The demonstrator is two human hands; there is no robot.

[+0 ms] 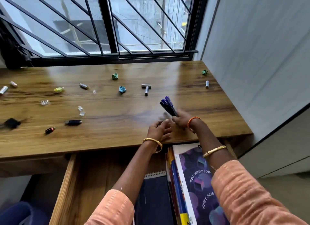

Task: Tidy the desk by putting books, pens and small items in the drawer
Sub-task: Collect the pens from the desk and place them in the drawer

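Observation:
My right hand [182,119] grips a bunch of dark blue pens [168,105] above the wooden desk [107,110], their caps pointing up and away. My left hand [159,130] hovers just left of it near the desk's front edge, fingers loosely spread, holding nothing. Below the desk the drawer [67,187] stands pulled out. Inside it lie a purple-covered book [198,182], a blue and yellow book [177,191] and a dark spiral notebook [154,196].
Scattered on the desk are several batteries [146,88], crumpled wrappers [122,89], clear caps [81,111], a black USB stick [73,122], a red-tipped stick [50,130] and a black item [11,123] at far left. A barred window stands behind, a grey wall to the right.

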